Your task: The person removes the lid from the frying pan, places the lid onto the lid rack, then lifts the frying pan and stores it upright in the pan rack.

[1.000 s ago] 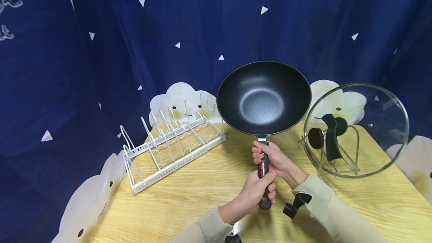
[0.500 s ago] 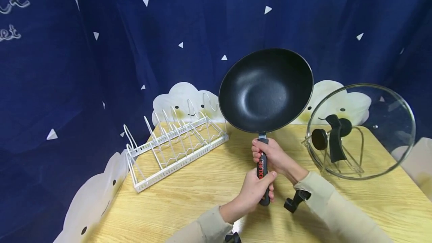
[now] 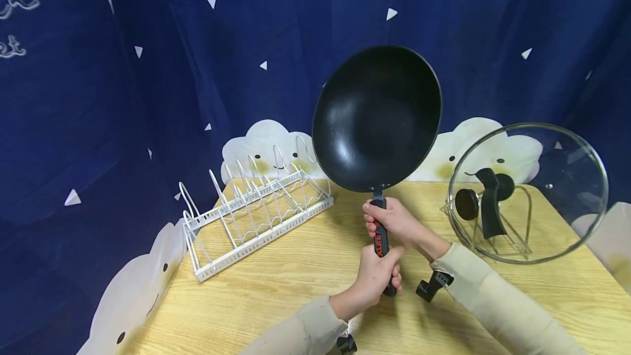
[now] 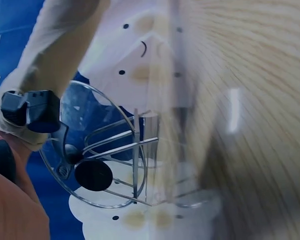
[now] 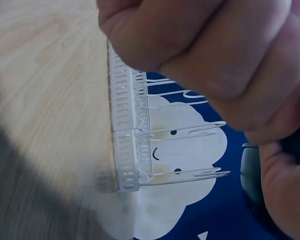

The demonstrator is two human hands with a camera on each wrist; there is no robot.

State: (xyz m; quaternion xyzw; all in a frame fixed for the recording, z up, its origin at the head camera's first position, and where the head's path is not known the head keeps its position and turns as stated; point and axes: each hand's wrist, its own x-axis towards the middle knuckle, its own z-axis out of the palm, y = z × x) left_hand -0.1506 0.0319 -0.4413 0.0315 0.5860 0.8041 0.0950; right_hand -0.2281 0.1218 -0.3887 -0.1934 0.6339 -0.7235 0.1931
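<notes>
A black wok (image 3: 377,119) with a long black handle is held up over the table, its dark inside facing me and its bowl tilted to the left. My right hand (image 3: 394,221) grips the handle close to the bowl. Lower down, near the handle's end, my left hand (image 3: 372,275) wraps round it too. In the right wrist view the curled fingers (image 5: 215,55) fill the top right. Only part of my left hand (image 4: 15,205) shows at the left wrist view's edge, beside the black handle end (image 4: 2,160).
A white wire rack (image 3: 261,223) stands on the wooden table (image 3: 276,300) at the left. At the right, a glass lid (image 3: 557,196) leans upright in a wire stand (image 3: 527,218). A dark blue curtain (image 3: 197,70) hangs behind, with white cloud shapes along the table edge.
The wok's bowl has risen and tipped further upright, turning and shifting slightly left. Both hands keep their grip on the handle. The rack and lid have stayed in place.
</notes>
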